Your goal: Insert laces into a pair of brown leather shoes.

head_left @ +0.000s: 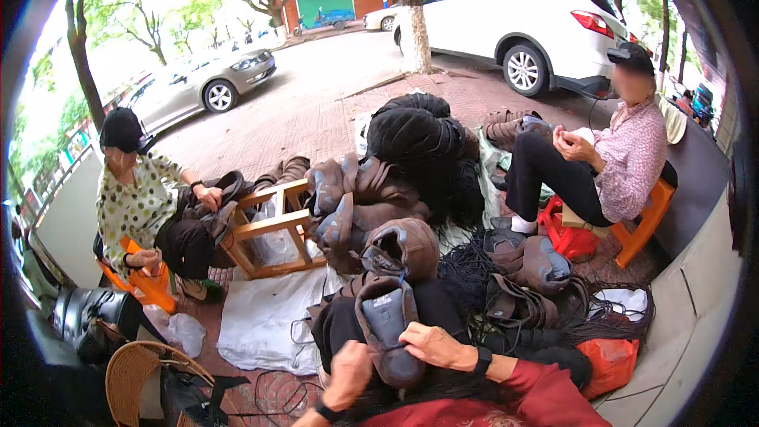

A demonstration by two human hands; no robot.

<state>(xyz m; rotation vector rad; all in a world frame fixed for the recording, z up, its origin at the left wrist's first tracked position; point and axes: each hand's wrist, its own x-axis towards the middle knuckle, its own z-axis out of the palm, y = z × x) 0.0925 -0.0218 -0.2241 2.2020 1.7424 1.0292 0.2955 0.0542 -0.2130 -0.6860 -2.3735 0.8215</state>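
Both hands grip one brown shoe (sole up) on the person's lap: the left hand closed at its heel side, the right hand curled over its edge.

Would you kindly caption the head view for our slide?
Both hands, left hand and right hand, grip a brown shoe beside piled shoes.

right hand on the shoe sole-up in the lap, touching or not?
Touching. The head view shows the right hand lying flat across the grey sole of the shoe, fingers on it, no gap. The left hand grips its lower edge.
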